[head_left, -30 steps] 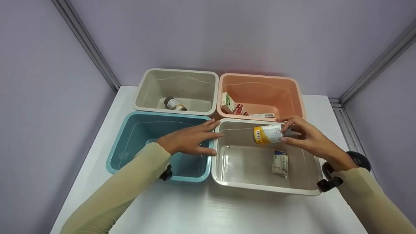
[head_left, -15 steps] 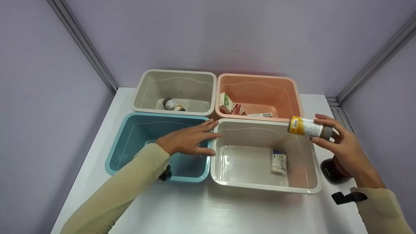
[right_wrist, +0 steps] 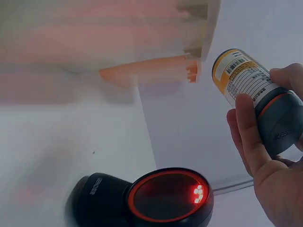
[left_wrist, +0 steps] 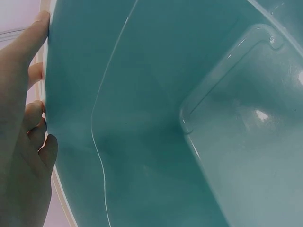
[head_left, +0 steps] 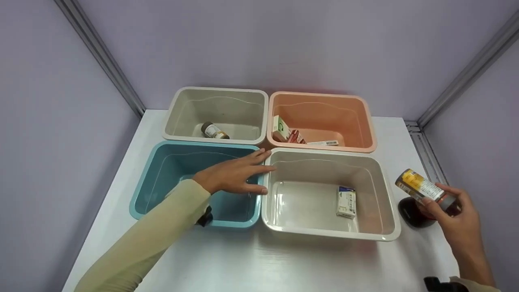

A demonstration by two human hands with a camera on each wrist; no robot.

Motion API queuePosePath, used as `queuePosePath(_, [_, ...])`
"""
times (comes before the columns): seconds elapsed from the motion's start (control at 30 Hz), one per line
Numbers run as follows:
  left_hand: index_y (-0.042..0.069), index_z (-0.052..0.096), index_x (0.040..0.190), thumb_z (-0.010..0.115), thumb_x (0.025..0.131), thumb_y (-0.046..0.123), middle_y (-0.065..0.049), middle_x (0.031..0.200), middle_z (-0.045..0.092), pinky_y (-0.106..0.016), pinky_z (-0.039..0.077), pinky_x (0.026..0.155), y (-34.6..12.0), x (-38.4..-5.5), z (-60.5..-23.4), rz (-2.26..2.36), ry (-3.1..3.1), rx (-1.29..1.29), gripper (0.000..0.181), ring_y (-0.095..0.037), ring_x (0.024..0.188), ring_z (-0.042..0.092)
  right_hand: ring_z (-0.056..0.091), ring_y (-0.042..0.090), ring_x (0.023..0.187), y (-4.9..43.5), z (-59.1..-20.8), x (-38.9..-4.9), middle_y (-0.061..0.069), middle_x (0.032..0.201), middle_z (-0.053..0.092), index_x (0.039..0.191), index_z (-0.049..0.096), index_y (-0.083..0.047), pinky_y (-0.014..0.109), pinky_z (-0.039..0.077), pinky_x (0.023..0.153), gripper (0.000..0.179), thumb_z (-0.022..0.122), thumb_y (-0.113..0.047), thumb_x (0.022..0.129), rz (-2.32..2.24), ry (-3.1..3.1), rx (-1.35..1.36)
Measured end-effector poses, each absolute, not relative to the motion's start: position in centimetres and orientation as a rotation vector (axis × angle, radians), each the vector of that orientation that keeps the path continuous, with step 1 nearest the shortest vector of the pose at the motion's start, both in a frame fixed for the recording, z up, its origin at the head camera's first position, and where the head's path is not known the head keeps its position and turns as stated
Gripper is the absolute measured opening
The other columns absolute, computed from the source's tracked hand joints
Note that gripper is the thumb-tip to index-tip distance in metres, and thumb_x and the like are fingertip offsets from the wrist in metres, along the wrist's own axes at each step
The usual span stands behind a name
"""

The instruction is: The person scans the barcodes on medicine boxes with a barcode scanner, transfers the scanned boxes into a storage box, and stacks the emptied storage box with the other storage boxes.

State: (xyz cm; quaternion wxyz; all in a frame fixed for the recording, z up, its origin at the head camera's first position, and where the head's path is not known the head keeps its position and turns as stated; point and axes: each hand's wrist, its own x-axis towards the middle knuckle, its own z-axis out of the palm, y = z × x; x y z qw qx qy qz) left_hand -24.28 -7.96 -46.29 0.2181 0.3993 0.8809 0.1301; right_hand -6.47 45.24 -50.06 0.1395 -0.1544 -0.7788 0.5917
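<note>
My right hand (head_left: 460, 217) grips a supplement bottle (head_left: 419, 186) by its grey cap end, tilted above the table right of the large cream bin. In the right wrist view the bottle (right_wrist: 244, 78) shows a yellow and white label with a barcode. Close below it is a black barcode scanner (right_wrist: 170, 196) with a red ring and lit red lamps. My left hand (head_left: 233, 175) has its fingers spread over the rims where the teal bin (head_left: 136, 194) meets the cream bin (head_left: 324, 233). It holds nothing.
A small white-and-blue box (head_left: 346, 202) lies in the large cream bin. The back grey bin (head_left: 223, 90) holds a brown-capped bottle (head_left: 214, 130). The salmon bin (head_left: 320, 96) holds several medicine boxes. Walls (head_left: 284, 44) enclose the white table (head_left: 259, 263).
My right hand has carried the bottle rightward and toward me, from over the large cream bin to beside the scanner. My left hand has stayed on the rims.
</note>
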Motion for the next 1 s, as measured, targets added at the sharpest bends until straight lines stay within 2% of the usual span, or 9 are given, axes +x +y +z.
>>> queuePosePath(0.13, [0.042,0.033,0.171,0.061,0.101,0.073,0.013,0.184,0.0,-0.06,0.024,0.134,-7.8,-24.3,-46.4,0.355,2.436,1.091,0.082,-0.018,0.172,-0.002,0.064,-0.002,0.099,45.4,-51.7,-5.1,-0.007,0.125,0.052,0.14,0.062,-0.017,0.012,0.06,0.08,0.045,0.08,-0.01,0.1,1.7,-2.237,-0.639])
queuePosePath(0.37, [0.038,0.035,0.171,0.06,0.101,0.074,0.011,0.185,0.002,-0.058,0.024,0.135,-8.1,-24.3,-46.4,0.379,2.439,1.114,0.083,-0.018,0.172,-0.001,0.073,0.003,0.088,45.1,-53.8,-4.0,0.002,0.122,0.05,0.126,0.058,-0.011,0.02,0.065,0.077,0.031,0.077,-0.007,0.102,1.943,-1.968,-0.773])
queuePosePath(0.6, [0.036,0.035,0.172,0.059,0.102,0.073,0.008,0.185,0.003,-0.057,0.024,0.135,-8.3,-24.2,-46.3,0.378,2.436,1.142,0.083,-0.019,0.173,-0.001,0.075,0.004,0.079,44.7,-54.6,-3.9,0.002,0.12,0.048,0.123,0.052,-0.011,0.023,0.066,0.075,0.028,0.073,-0.016,0.106,1.986,-1.873,-1.016])
queuePosePath(0.83, [0.037,0.035,0.171,0.061,0.102,0.071,0.008,0.185,0.004,-0.057,0.026,0.135,-8.3,-24.2,-46.3,0.377,2.447,1.147,0.082,-0.019,0.173,0.0,0.076,0.011,0.072,44.0,-55.5,-3.9,-0.007,0.102,0.063,0.122,0.051,-0.01,0.026,0.067,0.073,0.028,0.072,-0.02,0.107,2.028,-1.72,-1.155])
queuePosePath(0.9, [0.037,0.036,0.171,0.062,0.102,0.07,0.008,0.185,0.005,-0.057,0.026,0.135,-8.3,-24.1,-46.3,0.382,2.45,1.149,0.081,-0.019,0.173,0.0,0.077,0.011,0.073,43.7,-55.7,-3.9,-0.006,0.104,0.063,0.122,0.051,-0.01,0.027,0.067,0.074,0.027,0.071,-0.021,0.107,2.028,-1.698,-1.163])
queuePosePath(1.0, [0.037,0.036,0.171,0.062,0.102,0.069,0.008,0.185,0.005,-0.057,0.026,0.135,-8.2,-24.1,-46.3,0.386,2.448,1.145,0.081,-0.019,0.173,0.0,0.076,0.009,0.075,43.4,-56.1,-3.9,-0.002,0.114,0.058,0.121,0.052,-0.01,0.026,0.067,0.076,0.027,0.071,-0.023,0.107,2.015,-1.692,-1.169])
